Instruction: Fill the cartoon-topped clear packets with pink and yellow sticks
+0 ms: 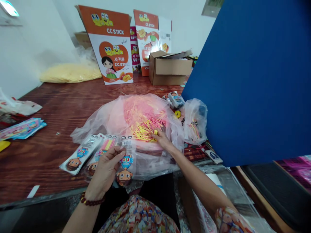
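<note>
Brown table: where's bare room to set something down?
The table between the blue packets and the big plastic bag is mostly bare. Crowded: by the left hand, with packs, and right of the bag, with small boxes.

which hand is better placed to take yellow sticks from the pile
Probably the right hand: it is at the yellow sticks and seems to pinch some, while the left hand holds a printed pouch.

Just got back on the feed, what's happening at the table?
A person's left hand pinches a clear plastic packet with a cartoon print. Their right hand holds a small cluster of thin yellow sticks at a large translucent plastic bag of loose pink and yellow sticks. Two similar printed packets lie left of the held one, by the dark reddish wood-grain table's near edge.
</note>
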`<state>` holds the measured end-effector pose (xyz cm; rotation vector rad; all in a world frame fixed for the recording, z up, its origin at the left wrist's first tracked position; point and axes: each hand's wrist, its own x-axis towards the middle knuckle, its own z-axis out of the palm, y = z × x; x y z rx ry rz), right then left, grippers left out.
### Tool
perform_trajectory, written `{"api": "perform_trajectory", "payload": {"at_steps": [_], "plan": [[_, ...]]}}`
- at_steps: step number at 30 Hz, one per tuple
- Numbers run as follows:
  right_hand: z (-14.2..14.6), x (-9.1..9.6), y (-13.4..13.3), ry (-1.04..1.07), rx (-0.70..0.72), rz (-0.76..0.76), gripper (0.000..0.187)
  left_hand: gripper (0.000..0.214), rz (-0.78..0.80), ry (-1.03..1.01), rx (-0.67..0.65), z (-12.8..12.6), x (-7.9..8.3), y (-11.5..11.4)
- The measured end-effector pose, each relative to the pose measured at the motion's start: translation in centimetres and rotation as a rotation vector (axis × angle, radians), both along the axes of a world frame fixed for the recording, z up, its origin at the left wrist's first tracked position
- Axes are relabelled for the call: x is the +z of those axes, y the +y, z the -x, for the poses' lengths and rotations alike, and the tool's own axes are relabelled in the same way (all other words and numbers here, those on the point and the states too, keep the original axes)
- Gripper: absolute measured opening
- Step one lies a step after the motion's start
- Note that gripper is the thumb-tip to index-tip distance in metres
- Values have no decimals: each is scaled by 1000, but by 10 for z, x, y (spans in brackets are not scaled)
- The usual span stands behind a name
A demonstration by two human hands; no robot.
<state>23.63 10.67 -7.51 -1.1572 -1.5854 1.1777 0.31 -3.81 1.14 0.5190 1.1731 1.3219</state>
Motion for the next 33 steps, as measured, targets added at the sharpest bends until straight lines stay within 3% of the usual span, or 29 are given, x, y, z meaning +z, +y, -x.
{"api": "perform_trajectory", "payload": {"at_steps": [4,10,15,18,21,27,33], "plan": [[2,-1,0,-45,-34,18,9,32,0,-19,13,1,-2,-4],[0,8,-3,112,11,18,14,37,35,-39,33,0,1,-7],[0,1,-2,18,-35,38,16,36,26,-30,12,-3,4,-6],[1,-3,-1,39,15,70,21,34,27,-5,11,-3,1,-7],[2,-4,2,194,40,155,28,32,19,13,-7,-1,0,-9],[1,3,5,555,-73,301,37,29,19,73,-32,1,4,-8],[3,6,-2,285,17,250,37,34,-53,266,-36,-2,2,-4]]}}
